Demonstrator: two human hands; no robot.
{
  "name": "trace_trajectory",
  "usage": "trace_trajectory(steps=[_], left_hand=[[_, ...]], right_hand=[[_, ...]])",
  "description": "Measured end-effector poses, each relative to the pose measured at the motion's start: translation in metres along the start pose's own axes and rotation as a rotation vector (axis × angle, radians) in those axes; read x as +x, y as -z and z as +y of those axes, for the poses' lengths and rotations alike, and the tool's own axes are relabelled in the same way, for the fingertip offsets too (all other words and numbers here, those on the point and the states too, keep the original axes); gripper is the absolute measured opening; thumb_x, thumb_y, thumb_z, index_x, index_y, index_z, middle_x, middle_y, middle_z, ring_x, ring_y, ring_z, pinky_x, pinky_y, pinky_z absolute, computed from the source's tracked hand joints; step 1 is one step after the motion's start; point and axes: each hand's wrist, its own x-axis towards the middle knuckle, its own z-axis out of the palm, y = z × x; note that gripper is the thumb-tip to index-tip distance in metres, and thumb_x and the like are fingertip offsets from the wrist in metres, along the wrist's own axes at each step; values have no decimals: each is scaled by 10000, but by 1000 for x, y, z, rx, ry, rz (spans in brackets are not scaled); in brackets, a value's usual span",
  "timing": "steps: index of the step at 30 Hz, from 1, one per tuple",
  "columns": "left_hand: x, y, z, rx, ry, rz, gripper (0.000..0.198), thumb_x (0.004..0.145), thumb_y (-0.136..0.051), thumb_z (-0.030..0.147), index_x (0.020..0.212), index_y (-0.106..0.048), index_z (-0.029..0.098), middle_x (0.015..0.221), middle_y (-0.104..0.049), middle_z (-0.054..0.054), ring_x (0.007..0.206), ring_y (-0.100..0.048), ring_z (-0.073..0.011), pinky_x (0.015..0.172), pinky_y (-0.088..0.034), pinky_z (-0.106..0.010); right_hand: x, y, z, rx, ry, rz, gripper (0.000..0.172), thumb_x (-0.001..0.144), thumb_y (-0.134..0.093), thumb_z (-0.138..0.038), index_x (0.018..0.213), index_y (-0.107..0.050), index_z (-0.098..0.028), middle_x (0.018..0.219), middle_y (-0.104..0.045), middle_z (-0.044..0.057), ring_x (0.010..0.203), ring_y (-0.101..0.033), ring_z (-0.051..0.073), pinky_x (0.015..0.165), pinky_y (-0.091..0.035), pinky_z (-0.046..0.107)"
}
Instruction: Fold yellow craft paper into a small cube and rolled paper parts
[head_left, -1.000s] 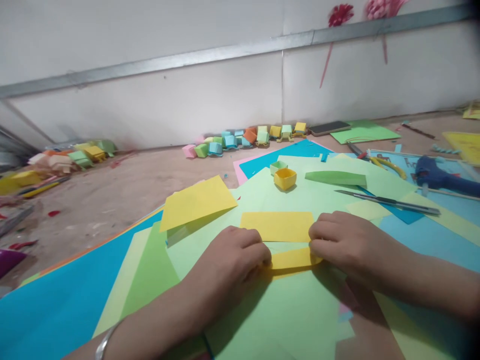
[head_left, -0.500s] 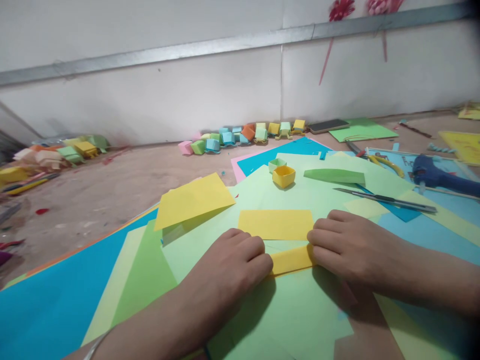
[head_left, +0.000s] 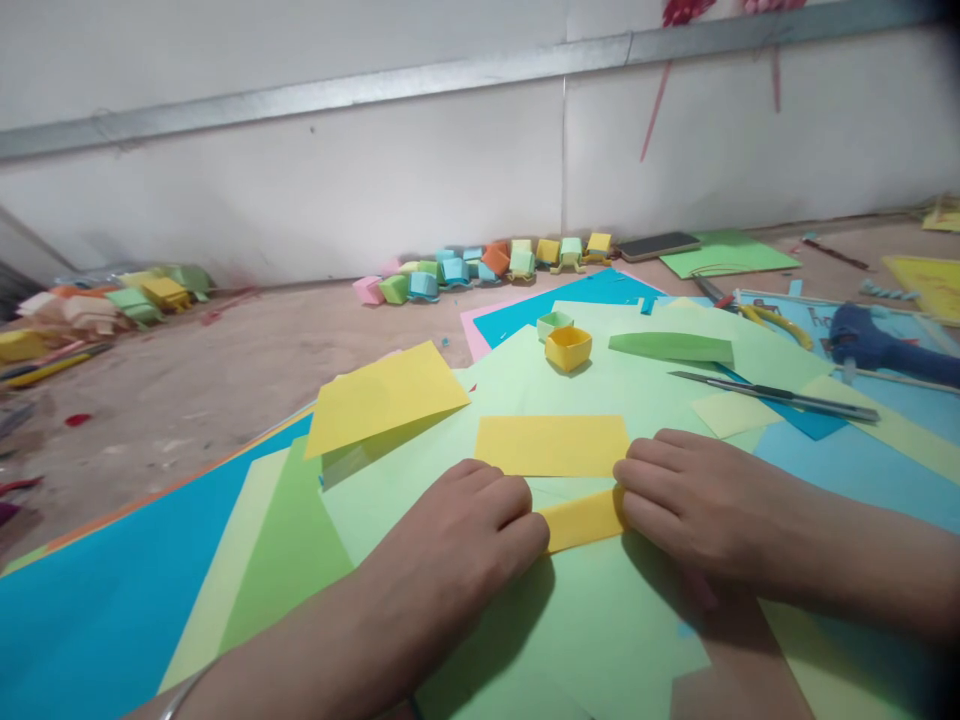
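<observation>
A narrow strip of folded yellow paper (head_left: 583, 520) is stretched between my hands, low over light green sheets. My left hand (head_left: 480, 520) is closed on its left end, and my right hand (head_left: 686, 495) pinches the right end; the fingertips of both are partly hidden. Just beyond the strip lies a flat yellow paper rectangle (head_left: 551, 446), close to my right fingers. Farther off stand a small open yellow paper box (head_left: 568, 348) and a pale green one (head_left: 555, 325) behind it. To the left rests a larger folded yellow sheet (head_left: 390, 395).
A utility knife (head_left: 776, 393) and a curved green paper piece (head_left: 671, 348) lie at right. Beyond them are yellow-handled pliers (head_left: 776, 325), a blue glue gun (head_left: 885, 345) and a dark phone (head_left: 658, 247). Several folded paper figures (head_left: 454, 271) line the wall.
My hands keep hold of the yellow strip in nearly the same place. The view has shifted very slightly; nothing else visibly differs.
</observation>
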Motion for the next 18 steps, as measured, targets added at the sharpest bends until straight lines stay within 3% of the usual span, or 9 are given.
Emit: trace_trajectory(steps=[10,18], left_hand=[[-1,3,0,1,5,-41,314,907,-393,6,664,-498,175,676,-542,4,614,-433,-138,564,-347,-260],[0,12,6,-63,51,-210,195,829,-533,33,702,-513,179,752,-563,-15,665,-446,-162,585,-371,-281]], right_hand=[[1,-1,-2,-14,3,26,157,792,-589,-174,646,-530,-179,642,-458,17,621,-313,163,539,-194,323],[-2,1,-9,-50,22,43,272,882,-444,-45,664,-550,-170,675,-499,28,636,-365,172,565,-211,333]])
